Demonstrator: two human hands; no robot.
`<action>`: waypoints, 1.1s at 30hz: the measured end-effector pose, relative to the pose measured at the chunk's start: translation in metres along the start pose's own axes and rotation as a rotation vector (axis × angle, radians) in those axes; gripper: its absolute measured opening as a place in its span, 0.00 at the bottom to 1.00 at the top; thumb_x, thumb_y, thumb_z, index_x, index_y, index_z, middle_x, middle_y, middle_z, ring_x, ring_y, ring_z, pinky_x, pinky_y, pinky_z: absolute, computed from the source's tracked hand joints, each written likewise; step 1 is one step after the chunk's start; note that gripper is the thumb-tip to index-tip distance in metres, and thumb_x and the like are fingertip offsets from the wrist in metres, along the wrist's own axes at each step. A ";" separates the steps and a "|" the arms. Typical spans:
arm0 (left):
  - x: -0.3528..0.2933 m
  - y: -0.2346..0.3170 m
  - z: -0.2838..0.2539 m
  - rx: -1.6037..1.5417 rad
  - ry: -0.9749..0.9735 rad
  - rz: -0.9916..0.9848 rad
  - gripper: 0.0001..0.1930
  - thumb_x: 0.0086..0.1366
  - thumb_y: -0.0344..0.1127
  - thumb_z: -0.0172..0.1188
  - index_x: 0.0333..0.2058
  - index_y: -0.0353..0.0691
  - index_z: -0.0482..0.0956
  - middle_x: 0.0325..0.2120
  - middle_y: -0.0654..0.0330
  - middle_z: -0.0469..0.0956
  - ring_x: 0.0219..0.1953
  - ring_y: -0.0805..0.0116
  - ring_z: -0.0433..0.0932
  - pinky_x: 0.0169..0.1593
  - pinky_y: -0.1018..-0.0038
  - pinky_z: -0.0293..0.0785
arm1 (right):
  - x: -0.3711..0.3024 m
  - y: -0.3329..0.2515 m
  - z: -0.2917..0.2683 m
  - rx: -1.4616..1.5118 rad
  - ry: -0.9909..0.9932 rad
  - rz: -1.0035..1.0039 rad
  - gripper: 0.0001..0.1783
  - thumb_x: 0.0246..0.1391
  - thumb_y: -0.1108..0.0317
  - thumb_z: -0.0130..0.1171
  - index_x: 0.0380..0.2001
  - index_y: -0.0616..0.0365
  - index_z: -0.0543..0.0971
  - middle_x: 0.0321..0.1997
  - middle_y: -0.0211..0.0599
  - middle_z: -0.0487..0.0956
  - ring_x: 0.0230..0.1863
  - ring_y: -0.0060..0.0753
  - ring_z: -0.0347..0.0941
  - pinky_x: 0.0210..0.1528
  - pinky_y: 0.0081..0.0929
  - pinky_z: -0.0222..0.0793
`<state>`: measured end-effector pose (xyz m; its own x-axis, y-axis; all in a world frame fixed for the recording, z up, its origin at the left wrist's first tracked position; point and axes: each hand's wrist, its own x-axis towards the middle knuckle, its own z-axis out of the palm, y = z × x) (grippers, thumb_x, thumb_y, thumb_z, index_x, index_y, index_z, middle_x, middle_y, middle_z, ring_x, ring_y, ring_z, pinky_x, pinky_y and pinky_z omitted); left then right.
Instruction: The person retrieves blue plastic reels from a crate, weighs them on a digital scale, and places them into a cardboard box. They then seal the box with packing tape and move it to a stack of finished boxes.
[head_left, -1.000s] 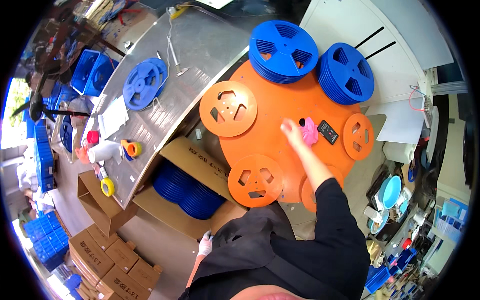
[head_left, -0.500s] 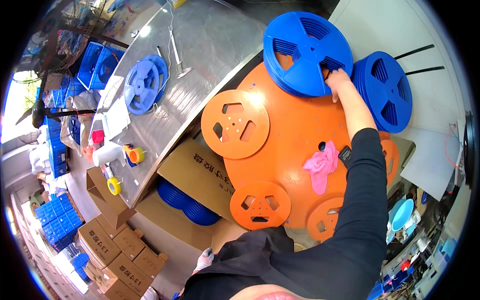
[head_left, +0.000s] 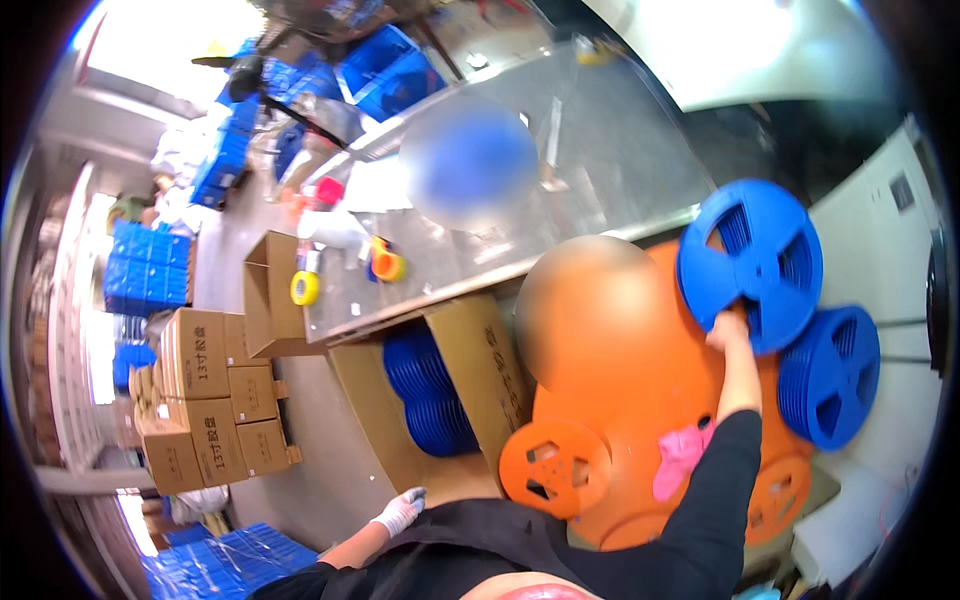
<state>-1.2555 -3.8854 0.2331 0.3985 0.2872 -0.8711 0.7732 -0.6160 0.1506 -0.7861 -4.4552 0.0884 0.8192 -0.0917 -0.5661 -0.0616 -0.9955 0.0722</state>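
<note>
My right hand point(head_left: 728, 330) is closed on the lower rim of a stack of blue plastic reels point(head_left: 755, 262), its fingers reaching into one of the cut-outs. The stack lies at the far edge of a large orange round table point(head_left: 640, 400). My left hand point(head_left: 402, 510), in a whitish glove with greyish fingertips, hangs beside my black apron point(head_left: 480, 545). Its fingers look extended, and nothing shows in it. A second stack of blue reels point(head_left: 832, 375) stands just right of the first. A pink cloth point(head_left: 680, 460) lies near my right forearm.
An open carton point(head_left: 500, 365) with blue reels point(head_left: 430, 390) stands left of the orange table. Smaller orange discs point(head_left: 555, 490) sit around its rim. A grey metal workbench point(head_left: 610, 150) carries tape rolls point(head_left: 305, 288) and a blurred blue object point(head_left: 470, 160). Stacked cartons point(head_left: 215, 430) are farther left.
The view has turned, so the orange table and reels appear farther right and lower. More of my left hand and forearm shows. My right hand is still on the same reel stack.
</note>
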 end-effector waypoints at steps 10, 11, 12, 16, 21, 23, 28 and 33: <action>0.018 -0.099 0.021 -0.166 0.103 0.159 0.23 0.65 0.40 0.50 0.57 0.40 0.70 0.52 0.50 0.75 0.54 0.58 0.74 0.58 0.70 0.67 | -0.101 -0.120 -0.062 1.491 -0.110 -0.202 0.14 0.55 0.61 0.54 0.35 0.61 0.80 0.33 0.32 0.80 0.35 0.28 0.76 0.37 0.29 0.72; 0.026 -0.108 0.021 -0.127 0.088 0.155 0.23 0.65 0.41 0.49 0.57 0.40 0.70 0.52 0.50 0.75 0.54 0.57 0.74 0.58 0.71 0.67 | -0.132 -0.125 -0.085 1.577 -0.117 -0.247 0.13 0.55 0.62 0.54 0.34 0.60 0.80 0.32 0.31 0.80 0.33 0.28 0.75 0.36 0.28 0.72; 0.032 -0.113 0.022 -0.164 0.073 0.157 0.23 0.65 0.41 0.49 0.57 0.40 0.70 0.52 0.50 0.75 0.54 0.57 0.73 0.58 0.71 0.67 | -0.161 -0.132 -0.108 1.662 -0.130 -0.295 0.12 0.54 0.62 0.55 0.32 0.59 0.80 0.31 0.30 0.79 0.31 0.27 0.74 0.35 0.28 0.72; 0.067 -0.140 0.020 -0.226 0.022 0.226 0.23 0.64 0.40 0.48 0.57 0.43 0.71 0.52 0.51 0.75 0.55 0.57 0.73 0.59 0.71 0.66 | -0.272 -0.153 -0.138 2.059 -0.251 -0.710 0.13 0.53 0.61 0.54 0.35 0.59 0.77 0.30 0.30 0.78 0.30 0.30 0.75 0.36 0.28 0.74; 0.079 -0.157 -0.009 -0.485 0.048 0.258 0.22 0.63 0.38 0.48 0.57 0.43 0.71 0.50 0.51 0.77 0.53 0.58 0.75 0.57 0.70 0.69 | -0.394 -0.240 -0.132 2.471 -0.480 -0.668 0.13 0.45 0.63 0.59 0.33 0.56 0.72 0.26 0.32 0.70 0.29 0.31 0.67 0.37 0.30 0.67; 0.083 -0.178 -0.012 -0.519 0.169 0.354 0.22 0.63 0.38 0.50 0.56 0.42 0.71 0.51 0.51 0.76 0.55 0.57 0.73 0.59 0.69 0.67 | -0.437 -0.287 -0.117 2.492 -0.486 -0.660 0.13 0.44 0.63 0.59 0.31 0.56 0.70 0.24 0.31 0.68 0.28 0.30 0.64 0.35 0.29 0.66; 0.123 -0.249 0.004 -0.711 0.267 0.292 0.22 0.63 0.38 0.51 0.56 0.42 0.71 0.53 0.50 0.74 0.57 0.55 0.72 0.60 0.69 0.66 | -0.497 -0.385 -0.079 2.375 -0.521 -0.702 0.13 0.44 0.62 0.56 0.30 0.58 0.69 0.24 0.29 0.65 0.25 0.27 0.63 0.30 0.24 0.63; 0.087 -0.293 -0.011 -0.642 0.418 0.270 0.21 0.63 0.36 0.53 0.55 0.42 0.72 0.50 0.51 0.76 0.54 0.54 0.74 0.57 0.68 0.68 | -0.545 -0.415 -0.071 2.298 -1.008 -0.952 0.16 0.45 0.61 0.58 0.33 0.60 0.70 0.24 0.28 0.64 0.26 0.25 0.61 0.31 0.25 0.64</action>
<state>-1.4419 -3.6719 0.1186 0.6651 0.5172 -0.5387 0.7055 -0.1988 0.6803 -1.1669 -3.9900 0.4250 0.6856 0.7280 0.0022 -0.6924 0.6530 -0.3069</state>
